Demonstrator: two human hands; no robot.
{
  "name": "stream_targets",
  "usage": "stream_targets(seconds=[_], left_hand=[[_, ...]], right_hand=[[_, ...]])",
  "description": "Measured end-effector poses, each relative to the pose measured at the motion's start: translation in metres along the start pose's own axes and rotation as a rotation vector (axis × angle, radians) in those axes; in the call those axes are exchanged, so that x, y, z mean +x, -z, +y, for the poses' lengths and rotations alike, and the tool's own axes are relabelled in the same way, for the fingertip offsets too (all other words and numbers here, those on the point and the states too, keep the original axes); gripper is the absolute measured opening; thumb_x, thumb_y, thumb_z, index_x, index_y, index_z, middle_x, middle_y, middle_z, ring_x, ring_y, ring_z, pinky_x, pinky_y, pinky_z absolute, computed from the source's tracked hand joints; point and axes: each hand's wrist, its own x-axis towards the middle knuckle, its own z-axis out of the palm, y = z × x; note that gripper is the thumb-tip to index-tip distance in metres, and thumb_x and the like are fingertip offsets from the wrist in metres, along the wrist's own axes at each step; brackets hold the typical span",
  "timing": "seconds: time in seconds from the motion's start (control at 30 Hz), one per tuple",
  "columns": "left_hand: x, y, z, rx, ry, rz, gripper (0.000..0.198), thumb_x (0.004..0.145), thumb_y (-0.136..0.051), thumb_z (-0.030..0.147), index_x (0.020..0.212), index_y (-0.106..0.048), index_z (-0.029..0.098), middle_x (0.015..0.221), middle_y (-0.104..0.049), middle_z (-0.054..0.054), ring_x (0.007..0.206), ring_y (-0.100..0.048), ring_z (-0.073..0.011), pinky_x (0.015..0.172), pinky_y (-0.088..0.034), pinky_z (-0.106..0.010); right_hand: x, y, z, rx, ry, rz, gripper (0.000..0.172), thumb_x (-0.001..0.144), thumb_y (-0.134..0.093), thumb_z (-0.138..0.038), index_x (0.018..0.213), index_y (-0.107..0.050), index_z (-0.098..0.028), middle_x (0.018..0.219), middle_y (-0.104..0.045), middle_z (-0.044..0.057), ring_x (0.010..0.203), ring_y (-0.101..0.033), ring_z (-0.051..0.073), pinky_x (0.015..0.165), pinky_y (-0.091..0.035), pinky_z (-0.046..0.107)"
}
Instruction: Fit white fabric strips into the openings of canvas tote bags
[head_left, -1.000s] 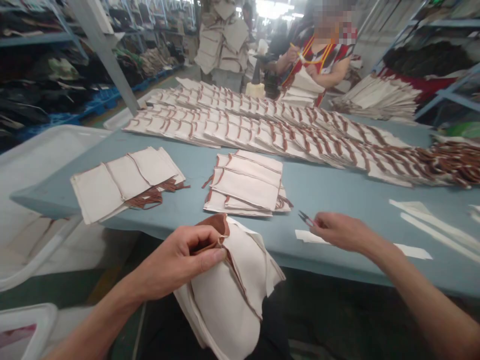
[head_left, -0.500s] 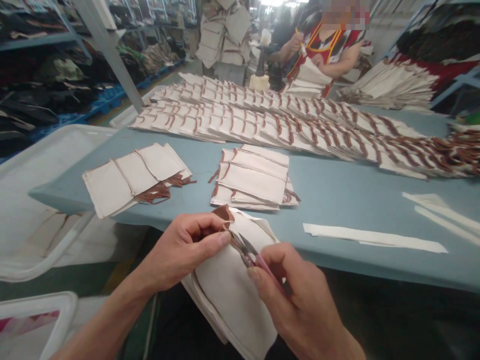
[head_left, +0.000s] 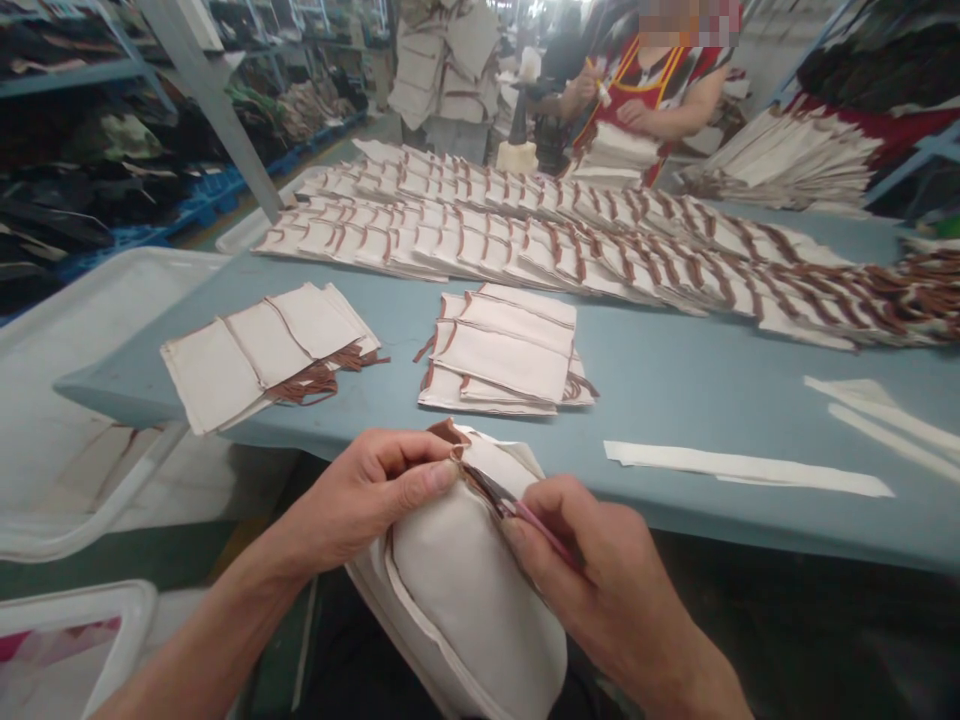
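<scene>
cloth (head_left: 480,600) is in front of me, just off the near edge of the table (head_left: 675,410), top end up by my left hand (head_left: 405,485), bulk draping down over what looks like my dark lap.

left fingers: closed in a pinch, thumb over index, on the brown edge (head_left: 448,432) at the top corner. right hand (head_left: 592,570): thumb and index closed round snips (head_left: 541,530), pink handle, blades along the brown seam and aimed at my left thumb tip. can't tell if the blades are apart or together; too small.

handling, my read: light, one pinch carries it. body is soft but with some spring, since it bows out in a smooth curve rather than going limp. seams look stiffer than the panels. matte face, so i'd guess low slip. not fragile in the grip, but a stray blade tip would nick it easily.

best hold: brown edge right beside the seam, thumb on top, thumb tip clear of the blades. a grip down on the pale panel would likely let the top flop.

nearby: left stack (head_left: 240,345) and middle stack (head_left: 517,340) on the table, both apart from my hands; pale strip (head_left: 750,470) right of my right hand.
</scene>
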Motion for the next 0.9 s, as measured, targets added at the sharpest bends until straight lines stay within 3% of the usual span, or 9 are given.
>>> stream_targets(seconds=[0.13,0.37,0.73,0.9], left_hand=[[-0.001,0.000,0.004,0.049,-0.001,0.013,0.042,0.090,-0.070,0.054,0.087,-0.074,0.013,0.080,-0.063,-0.002,0.067,-0.051,-0.0112,0.054,-0.040,-0.017],[-0.001,-0.008,0.013,0.123,0.009,0.060,0.042,0.090,-0.066,0.054,0.079,-0.068,0.014,0.068,-0.052,0.003,0.059,-0.041,-0.0089,0.048,-0.032,-0.017],[-0.004,-0.011,0.008,0.168,-0.027,0.058,0.043,0.096,-0.059,0.053,0.079,-0.064,0.014,0.069,-0.052,0.003,0.059,-0.042,-0.0095,0.051,-0.032,-0.019],[-0.011,-0.016,0.007,0.295,-0.071,0.084,0.036,0.097,-0.056,0.046,0.083,-0.062,0.014,0.077,-0.053,0.002,0.068,-0.044,-0.0114,0.058,-0.035,-0.020]], right_hand=[[0.004,0.002,0.003,-0.067,0.080,0.017,0.015,0.100,-0.056,-0.023,0.085,-0.058,-0.022,0.056,-0.056,-0.006,0.042,-0.048,0.010,0.044,-0.032,0.022],[0.011,0.004,0.004,-0.275,0.270,0.107,0.029,0.103,-0.050,-0.020,0.075,-0.058,-0.022,0.053,-0.059,-0.003,0.045,-0.052,0.012,0.051,-0.032,0.026],[0.009,-0.013,0.002,-0.095,0.114,0.129,0.017,0.099,-0.055,-0.022,0.083,-0.059,-0.021,0.056,-0.058,-0.005,0.042,-0.049,0.010,0.046,-0.035,0.021],[0.007,-0.024,0.003,-0.094,0.137,0.191,0.023,0.100,-0.053,-0.021,0.077,-0.057,-0.021,0.053,-0.056,-0.005,0.041,-0.046,0.010,0.045,-0.033,0.023]])
